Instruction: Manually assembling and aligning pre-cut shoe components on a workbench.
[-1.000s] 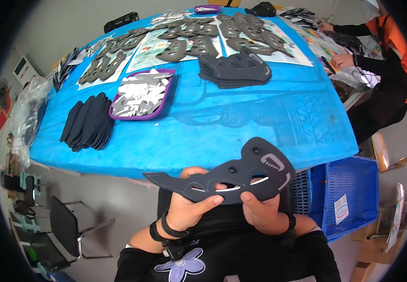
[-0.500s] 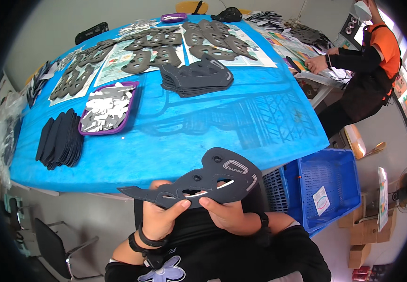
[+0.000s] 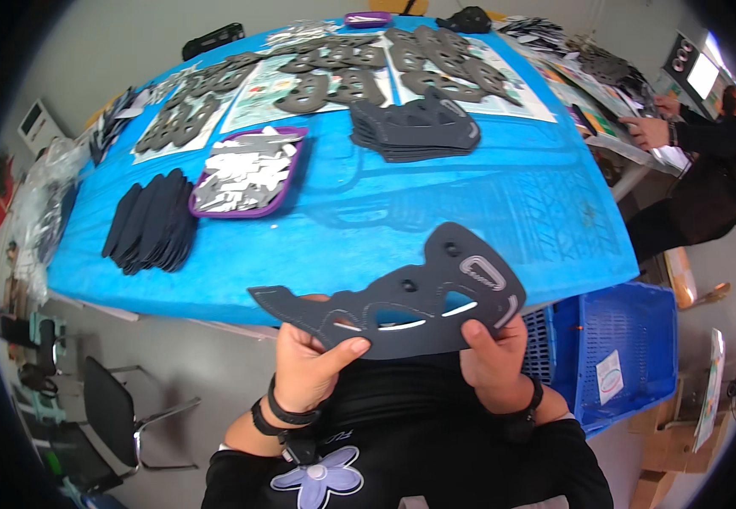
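Note:
A dark grey stitched panel (image 3: 415, 339) with several cutouts is held up in front of me, above the near edge of the blue-covered table. Strips of white show along the lower edges of its cutouts. My left hand (image 3: 310, 363) pinches its lower left part, thumb in front and fingers behind. At its lower right corner, my right hand (image 3: 497, 365) grips it the same way. Farther back on the table lies a stack of similar dark panels (image 3: 415, 136).
A purple tray (image 3: 245, 214) of white and grey strips stands left on the table (image 3: 368, 246), beside a pile of long dark pieces (image 3: 151, 222). More panels (image 3: 334, 89) lie on printed sheets behind. Blue crates (image 3: 631, 339) stand at right; a co-worker's hand (image 3: 646, 133) is beyond.
My right hand has shifted from the panel's lower middle to its right corner, so my hands are farther apart. The whole view has swung left, and the panel's front is more fully seen.

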A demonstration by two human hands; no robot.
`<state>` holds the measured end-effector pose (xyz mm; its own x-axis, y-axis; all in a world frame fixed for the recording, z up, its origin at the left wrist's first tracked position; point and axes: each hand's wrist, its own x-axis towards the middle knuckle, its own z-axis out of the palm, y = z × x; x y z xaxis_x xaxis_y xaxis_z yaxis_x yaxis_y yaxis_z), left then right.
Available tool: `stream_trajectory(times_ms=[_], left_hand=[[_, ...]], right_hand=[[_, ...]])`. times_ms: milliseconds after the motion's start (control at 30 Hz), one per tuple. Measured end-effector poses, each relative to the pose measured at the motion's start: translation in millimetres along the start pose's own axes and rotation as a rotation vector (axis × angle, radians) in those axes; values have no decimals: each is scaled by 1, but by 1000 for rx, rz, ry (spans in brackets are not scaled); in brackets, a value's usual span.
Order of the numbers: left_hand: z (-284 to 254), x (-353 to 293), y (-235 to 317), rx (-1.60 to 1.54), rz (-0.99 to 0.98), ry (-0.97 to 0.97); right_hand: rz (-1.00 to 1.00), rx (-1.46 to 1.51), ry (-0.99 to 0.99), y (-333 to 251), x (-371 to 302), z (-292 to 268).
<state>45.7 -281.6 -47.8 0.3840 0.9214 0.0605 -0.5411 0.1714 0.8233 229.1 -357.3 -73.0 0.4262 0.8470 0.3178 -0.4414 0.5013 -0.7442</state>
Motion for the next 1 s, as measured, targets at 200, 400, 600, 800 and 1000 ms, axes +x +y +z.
stream_trajectory(times_ms=[200,400,600,800,1000], left_hand=[[1,-3,5,59,62,17],[-3,-4,2,40,99,2],[-9,-1,-1,37,122,-35],[-15,2,-4,38,120,-23],[-12,22,-1,220,171,63]], right_hand=[[-27,-54,67,7,-2,0],[-31,-53,44,8,-1,0],[5,-10,79,4,3,3],[10,-55,93,-1,7,-7],[59,-437,-3,-14,28,-5]])
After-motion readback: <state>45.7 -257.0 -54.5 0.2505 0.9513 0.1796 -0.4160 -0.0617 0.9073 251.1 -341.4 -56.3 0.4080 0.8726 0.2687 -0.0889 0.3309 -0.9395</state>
